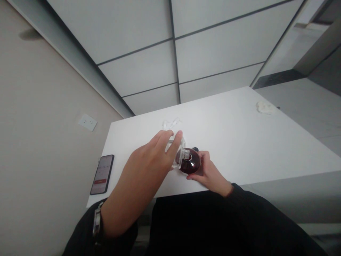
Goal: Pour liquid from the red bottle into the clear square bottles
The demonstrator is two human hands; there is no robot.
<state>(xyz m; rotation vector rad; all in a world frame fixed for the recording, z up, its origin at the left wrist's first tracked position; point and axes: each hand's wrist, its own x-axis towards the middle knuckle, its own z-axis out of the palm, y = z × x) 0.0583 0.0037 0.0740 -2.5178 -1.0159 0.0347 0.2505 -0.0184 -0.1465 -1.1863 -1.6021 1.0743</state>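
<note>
My right hand is wrapped round the side of a rounded bottle of dark red liquid. The bottle leans left, with its clear open-looking neck towards my left hand. That hand is curled round a clear container right beside the neck; its fingers and palm hide most of the container, and I cannot tell whether the two touch. A small dark round piece, perhaps a cap, shows just behind the bottle.
Clear crumpled plastic lies beyond my left hand on the white table. A phone rests at the left edge. Something white and fluffy sits at the far right. Panelled doors stand behind, a wall on the left.
</note>
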